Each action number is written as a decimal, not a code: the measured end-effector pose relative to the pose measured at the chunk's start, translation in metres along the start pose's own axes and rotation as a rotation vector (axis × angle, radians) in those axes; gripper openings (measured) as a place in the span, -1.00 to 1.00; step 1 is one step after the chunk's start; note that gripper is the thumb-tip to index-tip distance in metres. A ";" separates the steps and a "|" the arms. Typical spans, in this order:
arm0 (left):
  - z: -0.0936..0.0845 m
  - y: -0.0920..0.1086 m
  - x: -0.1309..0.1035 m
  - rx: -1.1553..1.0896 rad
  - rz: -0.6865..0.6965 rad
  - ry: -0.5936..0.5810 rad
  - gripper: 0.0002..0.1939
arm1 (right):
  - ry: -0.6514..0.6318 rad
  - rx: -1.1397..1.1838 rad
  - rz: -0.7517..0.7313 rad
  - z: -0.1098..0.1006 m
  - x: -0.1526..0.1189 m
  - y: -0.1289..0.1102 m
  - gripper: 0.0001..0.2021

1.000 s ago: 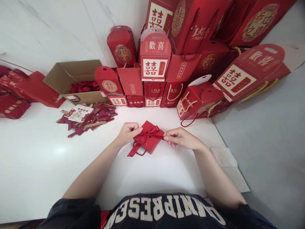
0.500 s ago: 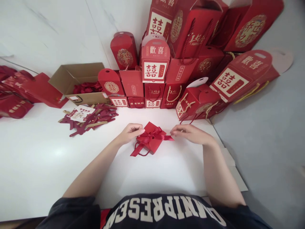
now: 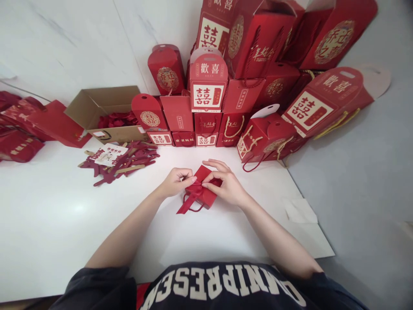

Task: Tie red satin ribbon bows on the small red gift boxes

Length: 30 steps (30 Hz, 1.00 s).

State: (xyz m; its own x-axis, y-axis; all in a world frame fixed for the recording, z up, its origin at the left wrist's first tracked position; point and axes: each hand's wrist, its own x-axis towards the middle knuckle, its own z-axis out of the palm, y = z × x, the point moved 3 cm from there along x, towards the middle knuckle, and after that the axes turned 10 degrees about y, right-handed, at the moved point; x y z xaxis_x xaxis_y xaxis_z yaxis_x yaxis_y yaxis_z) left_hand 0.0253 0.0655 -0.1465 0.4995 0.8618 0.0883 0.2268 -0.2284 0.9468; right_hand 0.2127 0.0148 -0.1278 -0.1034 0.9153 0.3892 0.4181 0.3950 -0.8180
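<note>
A small red gift box (image 3: pixel 209 199) rests on the white table in front of me, with a dark red cord handle showing at its lower left. Across its top runs a shiny red ribbon (image 3: pixel 190 199), tied in a bow, one tail hanging to the lower left. My left hand (image 3: pixel 178 181) pinches the bow's left loop between thumb and forefinger. From the right, my right hand (image 3: pixel 226 183) closes thumb and forefinger on the ribbon near the knot, its other fingers stretched out. The hand covers the right part of the bow.
Stacked red gift boxes (image 3: pixel 209 86) line the back and right of the white table (image 3: pixel 97 232). An open cardboard box (image 3: pixel 112 135) holds red pieces. Before it lies a pile of dark red strips (image 3: pixel 129 161) with a card (image 3: pixel 112 154). More red boxes (image 3: pixel 61 122) stand left.
My right hand has moved left from the ribbon's right end to the knot and now pinches there. My left hand stays about where it was. The view has shifted slightly.
</note>
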 end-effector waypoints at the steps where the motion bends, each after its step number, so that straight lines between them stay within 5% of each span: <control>1: 0.001 -0.002 0.000 -0.027 -0.019 0.003 -0.60 | -0.004 0.001 -0.006 0.000 0.000 0.000 -0.94; 7: 0.002 0.002 0.000 -0.059 -0.035 -0.020 -0.58 | -0.053 0.082 0.015 -0.006 -0.001 -0.002 -0.91; 12: 0.001 0.012 0.000 0.018 -0.028 -0.066 -0.60 | -0.001 0.259 0.231 -0.016 0.000 0.017 -0.80; 15: 0.000 0.016 0.000 0.072 -0.045 -0.099 -0.61 | -0.093 0.370 0.306 -0.016 0.001 0.025 -0.76; 20: -0.003 0.022 -0.002 0.107 -0.095 -0.143 -0.64 | -0.247 0.501 0.320 -0.016 -0.001 0.021 -0.72; 30: -0.004 0.016 -0.004 -0.005 -0.238 -0.207 -0.67 | -0.259 0.549 0.279 -0.014 -0.005 0.026 -0.62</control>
State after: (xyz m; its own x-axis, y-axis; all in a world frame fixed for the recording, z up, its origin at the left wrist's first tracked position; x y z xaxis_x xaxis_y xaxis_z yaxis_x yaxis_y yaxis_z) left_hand 0.0239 0.0605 -0.1308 0.5926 0.7802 -0.2006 0.3542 -0.0288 0.9347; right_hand 0.2364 0.0198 -0.1450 -0.2996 0.9512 0.0735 -0.0524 0.0605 -0.9968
